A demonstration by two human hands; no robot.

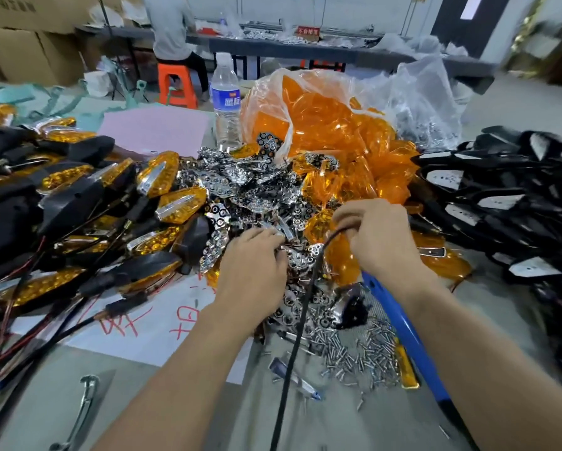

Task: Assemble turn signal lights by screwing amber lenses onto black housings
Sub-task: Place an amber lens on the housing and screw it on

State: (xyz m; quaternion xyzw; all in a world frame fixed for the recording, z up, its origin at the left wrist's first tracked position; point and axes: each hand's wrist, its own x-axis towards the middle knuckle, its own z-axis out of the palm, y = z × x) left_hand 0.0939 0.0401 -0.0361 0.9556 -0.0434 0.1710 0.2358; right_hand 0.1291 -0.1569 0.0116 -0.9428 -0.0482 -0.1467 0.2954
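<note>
**Parts table, both hands in the heap**

Workshop. Cartons are stacked at the back left, and a person sits on an orange stool. My table is mostly buried in parts.

- **Left hand**: the fingers are bent down into the chrome reflectors. I cannot tell whether one is pinched.
- **Right hand**: curled round the top end of a black cable, which trails back toward me between my forearms.
- **Close by:** loose screws are scattered beside the cable. A blue tool lies under my right forearm.
- **Task parts:**
  - The amber lenses spill from a plastic bag just beyond my hands.
  - The black housings are heaped at the far right.
  - The finished lights are piled at the left with their wires tangled.

**Risks, as I judge them**
- The cable could sweep screws off the edge or snag the reflectors if I lift it carelessly.
- The reflectors interlock, so tugging one may bring several and scratch the chrome.
- My forearm could roll the blue tool.

**In the way**
- The reflector heap lies between me and the lenses.
- A water bottle stands behind the heap, beside the bag, and could be tipped by a long reach.
- White paper with red writing lies under the left pile.
</note>
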